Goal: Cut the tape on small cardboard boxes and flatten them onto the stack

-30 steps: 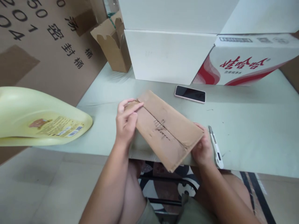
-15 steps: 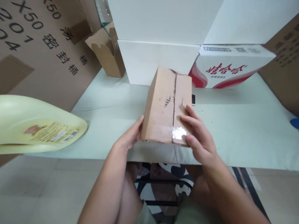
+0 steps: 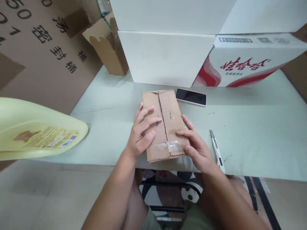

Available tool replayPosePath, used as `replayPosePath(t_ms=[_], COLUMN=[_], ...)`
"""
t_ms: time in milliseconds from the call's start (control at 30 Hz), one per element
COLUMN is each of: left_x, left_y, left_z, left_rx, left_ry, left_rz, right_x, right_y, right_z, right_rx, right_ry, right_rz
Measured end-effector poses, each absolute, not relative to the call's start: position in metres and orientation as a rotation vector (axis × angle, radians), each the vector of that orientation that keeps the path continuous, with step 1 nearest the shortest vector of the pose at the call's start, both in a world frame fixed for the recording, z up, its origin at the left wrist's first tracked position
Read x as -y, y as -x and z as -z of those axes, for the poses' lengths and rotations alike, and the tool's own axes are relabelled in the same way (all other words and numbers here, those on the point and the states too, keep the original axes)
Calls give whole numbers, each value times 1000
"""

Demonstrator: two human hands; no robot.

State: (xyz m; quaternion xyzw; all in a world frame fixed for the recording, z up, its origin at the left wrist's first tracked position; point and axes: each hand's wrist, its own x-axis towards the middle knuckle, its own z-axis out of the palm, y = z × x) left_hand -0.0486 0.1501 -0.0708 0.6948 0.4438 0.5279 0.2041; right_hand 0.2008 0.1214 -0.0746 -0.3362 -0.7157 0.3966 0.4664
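A small brown cardboard box with a dark seam down its top is between my two hands near the table's front edge. Clear tape shines across the seam at its near end. My left hand grips the box's left side, with fingers and thumb over the top face. Along the right side, my right hand holds the edge, fingertips and thumb on the top. A box cutter lies just right of my right hand. Behind the box rests a smartphone, dark screen up.
White cartons stand along the back, one with red lettering. An open brown box is at the back left, near a large cardboard carton. A pale yellow plastic object juts in over the table from the left.
The box has come down from a tilted position, its top now facing up. My left hand has shifted from its side onto its top. The phone and box cutter have come into view.
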Motion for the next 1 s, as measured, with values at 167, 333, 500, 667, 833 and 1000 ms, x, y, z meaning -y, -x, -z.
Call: replayPosePath(t_ms=[167,333,500,667,833,1000], left_x=[-146,-146,-149,-151,-149,-151], left_y=[42,42,36,24,11,6], left_z=[69,76,80,82,81,88], left_rx=[-1285,-1321,-1339,-1356,-1481,-1438], left_ry=[-1988,-1929,-1884,-1870,-1902,-1939], left_rz=[-1369,-1425,-1479,-1566,-1536,-1638], right_x=[-119,-119,-127,-136,-135,-128], right_y=[-232,-305,-313,-287,-279,-272], right_z=[54,57,80,81,80,70], right_rx=[1791,1811,1963,1963,1664,1431], right_ry=[1274,2256,2270,2020,1621,1534], right_rz=[-691,-553,-697,-912,-1187,-1092])
